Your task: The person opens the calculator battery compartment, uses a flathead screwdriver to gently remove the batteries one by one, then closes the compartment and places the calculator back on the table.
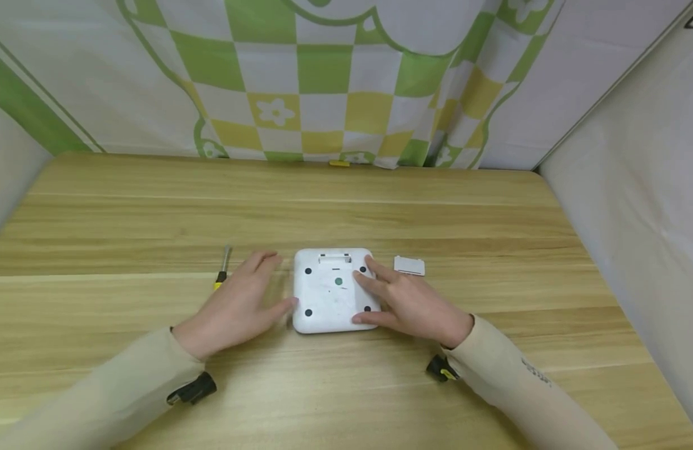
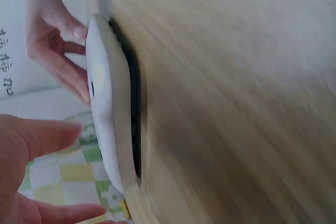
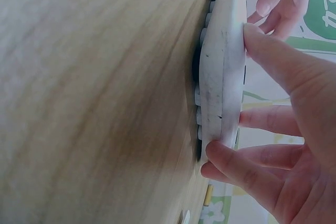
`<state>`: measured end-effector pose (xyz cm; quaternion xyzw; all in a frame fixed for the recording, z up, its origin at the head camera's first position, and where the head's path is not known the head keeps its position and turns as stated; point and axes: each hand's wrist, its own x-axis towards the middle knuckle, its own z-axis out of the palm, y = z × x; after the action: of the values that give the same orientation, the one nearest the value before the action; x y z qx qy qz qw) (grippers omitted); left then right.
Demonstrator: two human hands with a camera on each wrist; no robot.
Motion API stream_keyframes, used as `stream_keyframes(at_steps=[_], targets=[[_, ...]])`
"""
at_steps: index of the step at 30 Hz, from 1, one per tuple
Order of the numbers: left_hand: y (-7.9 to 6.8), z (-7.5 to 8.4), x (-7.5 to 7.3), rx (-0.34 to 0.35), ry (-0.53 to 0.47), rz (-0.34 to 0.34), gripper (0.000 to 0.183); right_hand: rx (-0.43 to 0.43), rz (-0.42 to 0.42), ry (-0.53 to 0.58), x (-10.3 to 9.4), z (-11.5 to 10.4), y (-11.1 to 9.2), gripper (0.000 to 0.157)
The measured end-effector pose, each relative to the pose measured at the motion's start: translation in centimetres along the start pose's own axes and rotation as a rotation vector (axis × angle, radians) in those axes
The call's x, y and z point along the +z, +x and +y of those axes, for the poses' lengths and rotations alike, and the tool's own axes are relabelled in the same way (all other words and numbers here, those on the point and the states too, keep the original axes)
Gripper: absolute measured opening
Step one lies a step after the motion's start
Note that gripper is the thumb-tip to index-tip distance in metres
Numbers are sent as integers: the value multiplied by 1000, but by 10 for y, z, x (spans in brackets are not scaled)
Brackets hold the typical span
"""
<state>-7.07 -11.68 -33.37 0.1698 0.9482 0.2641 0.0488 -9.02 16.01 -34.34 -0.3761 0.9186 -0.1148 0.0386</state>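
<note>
A white calculator-like device (image 1: 329,300) lies face down on the table. Dark round feet and an uncovered battery slot (image 1: 334,259) show on its upturned back. In the right wrist view, keys (image 3: 198,96) stick out beneath it. My right hand (image 1: 414,303) rests on the device's right side, thumb and a finger on the back, other fingertips against the far corner. On the left, my left hand (image 1: 239,306) is spread, its thumb tip close to the device's edge; whether it touches cannot be told. A small white battery cover (image 1: 409,266) lies right of the device.
A screwdriver (image 1: 222,269) with a yellow and black handle lies beside my left hand, the handle partly hidden. At the table's back edge sits a small yellow object (image 1: 339,164), below a green and yellow checked curtain (image 1: 324,69). White walls flank the wooden table (image 1: 155,219).
</note>
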Motion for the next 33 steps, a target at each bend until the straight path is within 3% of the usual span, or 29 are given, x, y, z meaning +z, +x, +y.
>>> stream_keyframes(at_steps=[13,33], targets=[[5,15,16,49,17,-73,82,-3,-1,-1,-1,-1,0,69],[7,19,22,76,5,-85,87,-4,-2,-11,0,0,1,69]])
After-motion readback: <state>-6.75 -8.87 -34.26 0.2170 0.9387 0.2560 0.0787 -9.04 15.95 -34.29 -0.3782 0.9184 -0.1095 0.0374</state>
